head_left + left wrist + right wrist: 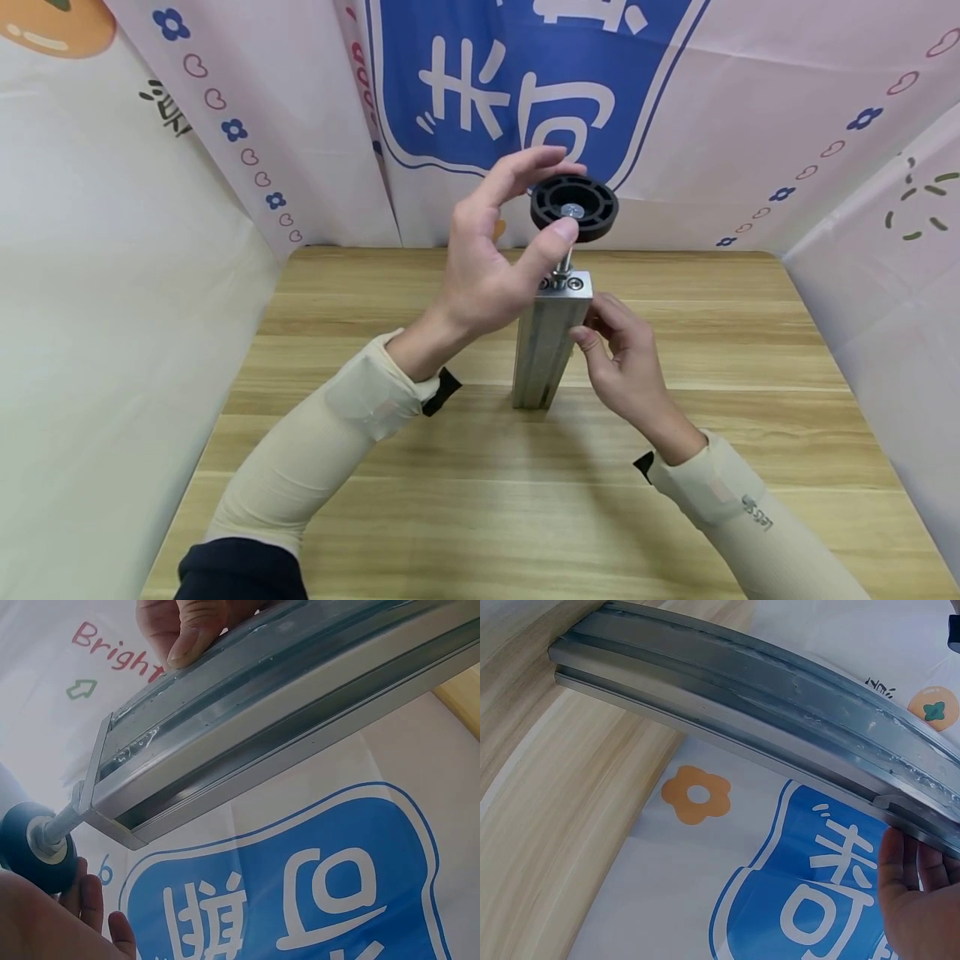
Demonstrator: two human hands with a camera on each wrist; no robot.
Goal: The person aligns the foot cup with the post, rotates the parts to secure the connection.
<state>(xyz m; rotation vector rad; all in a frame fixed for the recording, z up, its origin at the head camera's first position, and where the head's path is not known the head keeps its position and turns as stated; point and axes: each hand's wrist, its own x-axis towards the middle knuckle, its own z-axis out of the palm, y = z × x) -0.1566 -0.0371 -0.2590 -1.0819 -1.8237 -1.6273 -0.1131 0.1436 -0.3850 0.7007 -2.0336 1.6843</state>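
An aluminium profile [543,354] stands upright on the wooden table. Out of the plate with bolts [579,292] at its top rises a threaded rod [64,825], bearing a round black leveling foot [602,225]. My left hand [483,267] holds the foot, its thumb on the upper face near the rod's end and its fingers around the far rim. Lower down, my right hand [626,358] grips the profile's right side near the top. The right wrist view shows its fingers against the metal; part of that grip is hidden behind the profile.
The wooden table [420,517] spreads around the profile's base. Behind it hangs a white cloth with a blue printed sign [465,92]. Pale cloth walls [135,333] close off both sides.
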